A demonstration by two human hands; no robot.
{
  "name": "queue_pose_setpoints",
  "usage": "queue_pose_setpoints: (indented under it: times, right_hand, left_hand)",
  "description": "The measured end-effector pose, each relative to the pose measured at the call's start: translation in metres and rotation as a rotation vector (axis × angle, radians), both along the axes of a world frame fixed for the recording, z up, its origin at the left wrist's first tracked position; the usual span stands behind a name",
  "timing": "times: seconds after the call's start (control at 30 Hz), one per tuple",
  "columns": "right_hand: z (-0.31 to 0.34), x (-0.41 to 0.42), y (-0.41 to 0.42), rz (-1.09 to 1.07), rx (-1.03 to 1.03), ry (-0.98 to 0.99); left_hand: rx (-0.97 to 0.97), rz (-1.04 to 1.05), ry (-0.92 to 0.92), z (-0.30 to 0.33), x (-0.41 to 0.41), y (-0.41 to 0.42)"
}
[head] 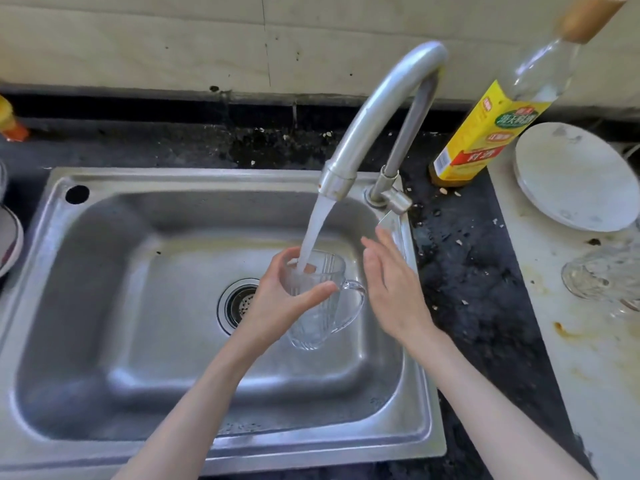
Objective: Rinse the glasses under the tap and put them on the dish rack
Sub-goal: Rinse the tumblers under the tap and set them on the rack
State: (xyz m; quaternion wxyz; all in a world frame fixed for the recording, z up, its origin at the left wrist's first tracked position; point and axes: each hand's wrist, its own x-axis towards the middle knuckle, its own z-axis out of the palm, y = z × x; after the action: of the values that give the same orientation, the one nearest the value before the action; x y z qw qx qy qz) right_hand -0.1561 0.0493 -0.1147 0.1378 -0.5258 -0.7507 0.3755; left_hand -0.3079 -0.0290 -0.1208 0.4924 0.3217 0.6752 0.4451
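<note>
Sink: a steel basin that fills the near part of the view; both forearms reach over its front rim.
Drain: a round strainer in the basin floor, just left of the left hand.
Left hand: it grips the mug, the fingers curled round the far side and the thumb laid across the near side.
Mug: a clear ribbed glass with a handle that points right; it is held above the basin, tilted, with its mouth toward the tap and under the water.
Right hand: the fingers are straight and a little spread, and it holds nothing; it is just right of the mug handle, and I cannot tell if it touches it.
Water: a white stream that falls from the spout into the mug.
Tap: a curved steel pipe, its base at the right back corner of the sink.
Glasses: clear ones lie on the white board at the right, well apart from the mug.
Plates: white, stacked behind these glasses.
Bottle: a yellow label and a tan cap; it stands on the dark counter right of the tap.
</note>
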Motion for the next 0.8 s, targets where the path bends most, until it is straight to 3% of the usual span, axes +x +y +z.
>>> queue_pose_setpoints:
  times: [0.1, 0.23, 0.33, 0.4, 0.47, 0.63, 0.8]
  right_hand:
    - [0.011, -0.008, -0.030, -0.131, -0.235, 0.260]
    - [0.004, -0.028, -0.046, -0.351, -0.396, 0.439]
    - [-0.006, -0.047, -0.038, -0.599, -0.499, 0.523]
    - [-0.008, -0.052, -0.028, -0.687, -0.529, 0.524]
    - [-0.005, -0.050, -0.023, -0.642, -0.476, 0.469]
    - [-0.008, -0.051, -0.036, -0.541, -0.387, 0.400]
    - [-0.014, -0.052, -0.026, -0.729, -0.566, 0.486]
  left_hand:
    - [-0.035, 0.022, -0.020, 0.005, 0.001, 0.005]
    - [-0.108, 0.159, -0.078, -0.001, 0.008, 0.021]
    - [-0.080, 0.099, 0.165, -0.003, 0.019, 0.018]
    - [0.030, -0.016, 0.320, -0.001, 0.031, 0.005]
    - [0.067, -0.034, 0.365, -0.006, 0.033, 0.001]
    - [-0.131, 0.180, 0.193, -0.007, 0.006, 0.041]
    - [0.035, 0.005, 0.271, -0.015, 0.030, 0.003]
